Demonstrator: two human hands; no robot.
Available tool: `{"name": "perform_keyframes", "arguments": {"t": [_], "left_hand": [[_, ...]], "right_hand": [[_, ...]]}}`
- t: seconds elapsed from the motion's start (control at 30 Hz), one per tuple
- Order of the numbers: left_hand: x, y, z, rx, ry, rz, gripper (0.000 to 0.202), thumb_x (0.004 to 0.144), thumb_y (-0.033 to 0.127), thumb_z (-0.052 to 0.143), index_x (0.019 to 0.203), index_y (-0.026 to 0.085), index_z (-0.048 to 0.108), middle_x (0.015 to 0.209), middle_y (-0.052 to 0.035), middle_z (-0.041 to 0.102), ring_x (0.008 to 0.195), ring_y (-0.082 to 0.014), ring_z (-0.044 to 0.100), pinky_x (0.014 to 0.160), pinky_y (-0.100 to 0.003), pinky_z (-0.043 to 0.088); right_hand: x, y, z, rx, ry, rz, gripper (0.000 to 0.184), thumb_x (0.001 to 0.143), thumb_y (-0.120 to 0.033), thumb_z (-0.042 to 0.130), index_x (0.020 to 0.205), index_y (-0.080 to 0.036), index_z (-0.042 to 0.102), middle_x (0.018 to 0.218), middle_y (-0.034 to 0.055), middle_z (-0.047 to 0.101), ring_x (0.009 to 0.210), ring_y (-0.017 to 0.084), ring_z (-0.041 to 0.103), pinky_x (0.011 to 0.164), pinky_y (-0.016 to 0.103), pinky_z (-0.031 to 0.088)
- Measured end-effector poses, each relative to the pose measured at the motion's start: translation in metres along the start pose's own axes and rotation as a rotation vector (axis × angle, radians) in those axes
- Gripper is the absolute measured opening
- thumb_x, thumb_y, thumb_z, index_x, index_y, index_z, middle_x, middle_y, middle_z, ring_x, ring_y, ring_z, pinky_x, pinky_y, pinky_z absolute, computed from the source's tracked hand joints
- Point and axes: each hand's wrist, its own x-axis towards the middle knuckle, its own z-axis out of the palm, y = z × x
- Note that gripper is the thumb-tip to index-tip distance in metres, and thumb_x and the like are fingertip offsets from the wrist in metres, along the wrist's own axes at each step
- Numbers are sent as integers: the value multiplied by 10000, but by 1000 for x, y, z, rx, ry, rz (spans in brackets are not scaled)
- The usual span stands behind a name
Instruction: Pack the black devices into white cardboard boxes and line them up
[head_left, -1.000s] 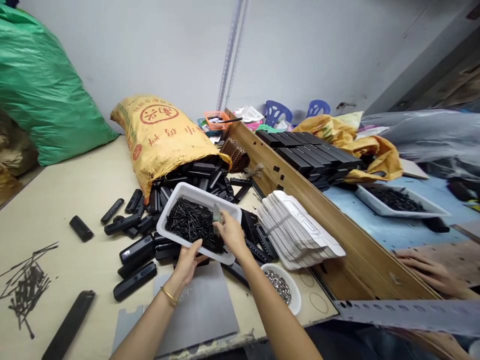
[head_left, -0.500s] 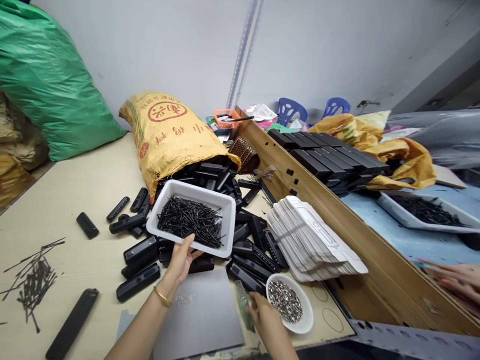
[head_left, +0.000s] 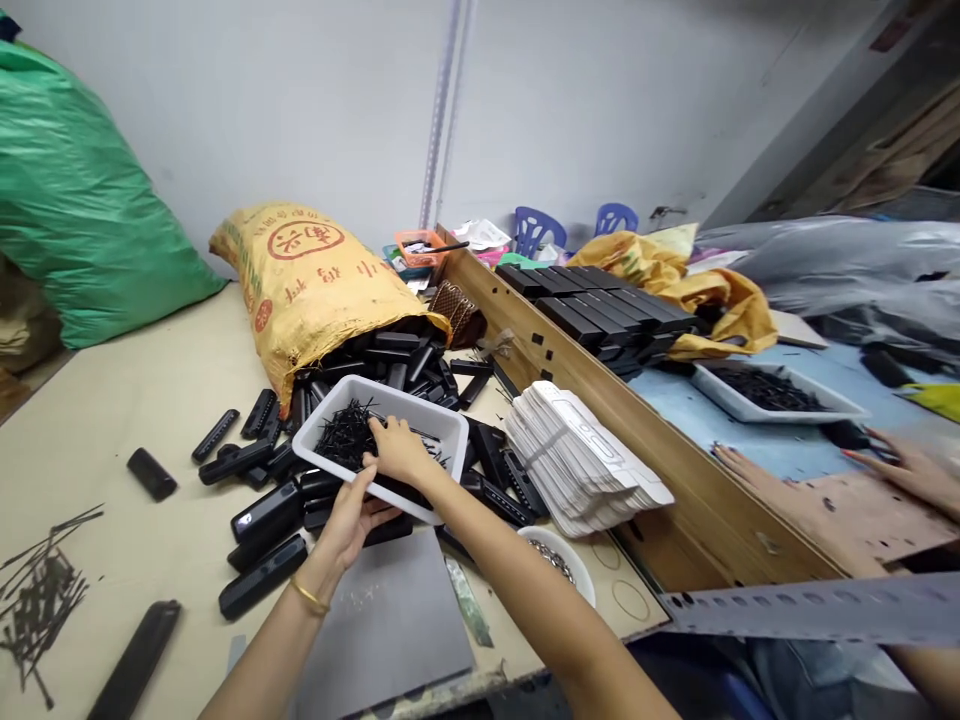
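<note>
My left hand grips the near edge of a white tray filled with thin black pins. My right hand reaches into the tray, fingers curled down on the pins; what they pinch is hidden. The tray rests on a heap of black plastic housings. A grey mat lies just under my forearms. A small white bowl of silvery bits sits beside my right arm.
A yellow woven sack spills housings behind the tray. A stack of white cards leans on a wooden divider. Loose pins lie at the left. Another person's hands work beyond the divider. A green bag stands far left.
My right hand came back up from near the bowl and went into the tray of pins. A narrow strip now lies on the table near the mat. The left hand keeps holding the tray.
</note>
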Motion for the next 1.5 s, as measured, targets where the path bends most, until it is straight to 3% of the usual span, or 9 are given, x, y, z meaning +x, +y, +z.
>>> {"name": "perform_keyframes", "arguments": {"t": [0.1, 0.23, 0.5, 0.7, 0.9, 1.03, 1.23, 1.37, 1.5], "left_hand": [[5, 4, 1, 2, -7, -9, 283, 790, 306, 590, 1021, 145, 555, 792, -55, 638, 639, -174, 641, 700, -411, 557], [9, 20, 3, 36, 4, 28, 275, 783, 306, 600, 1007, 152, 554, 778, -42, 629, 633, -172, 642, 680, -404, 561], [21, 67, 1, 103, -24, 42, 237, 780, 316, 598, 946, 146, 585, 745, -46, 638, 646, -181, 646, 677, -393, 563], [23, 82, -25, 100, -6, -12, 227, 780, 315, 597, 926, 146, 556, 779, -76, 664, 696, -207, 661, 710, -414, 557], [20, 69, -36, 133, 33, -4, 257, 758, 313, 630, 938, 155, 537, 767, -76, 670, 663, -214, 666, 701, -424, 554], [18, 63, -44, 127, 30, -19, 221, 774, 314, 612, 908, 158, 531, 778, -84, 674, 665, -223, 670, 700, -432, 552], [1, 81, -97, 76, 161, 62, 112, 788, 227, 588, 868, 154, 559, 773, -60, 674, 684, -204, 665, 700, -413, 561], [-7, 97, -138, 23, 281, 133, 67, 796, 199, 566, 854, 166, 572, 795, -41, 680, 706, -196, 660, 686, -404, 571], [-5, 103, -154, -90, 356, 214, 50, 804, 234, 557, 807, 187, 574, 810, -10, 680, 747, -176, 653, 684, -355, 577]], "right_hand": [[8, 8, -3, 1, -26, -14, 485, 752, -245, 552, 1217, -168, 438, 1093, 166, 560, 1004, 323, 540, 787, 425, 430], [24, 10, -12, 46, -48, -13, 533, 725, -334, 604, 1203, -183, 424, 1061, 141, 587, 937, 296, 590, 748, 378, 448], [58, -4, -27, 176, 72, 20, 516, 677, -334, 640, 1128, -183, 438, 970, 121, 632, 901, 306, 604, 721, 377, 449], [73, 5, -35, 368, 228, -12, 461, 703, -267, 586, 1129, -192, 428, 919, 59, 635, 844, 233, 606, 713, 303, 443], [84, -3, -16, 532, 370, -57, 383, 726, -244, 539, 1093, -184, 447, 815, 11, 615, 721, 165, 587, 661, 254, 443], [87, 0, -22, 560, 435, -86, 371, 730, -277, 524, 1082, -188, 451, 745, -14, 587, 654, 151, 563, 611, 241, 434], [71, 30, -40, 496, 485, -101, 392, 777, -270, 466, 1153, -207, 378, 849, -8, 592, 724, 139, 579, 669, 234, 444], [36, 41, -9, 344, 438, -103, 384, 755, -227, 504, 1126, -203, 408, 891, 22, 595, 768, 162, 587, 692, 261, 453], [0, 25, 45, 115, 342, -167, 358, 713, -206, 574, 1061, -212, 493, 921, 61, 586, 819, 216, 564, 660, 302, 462]]}}
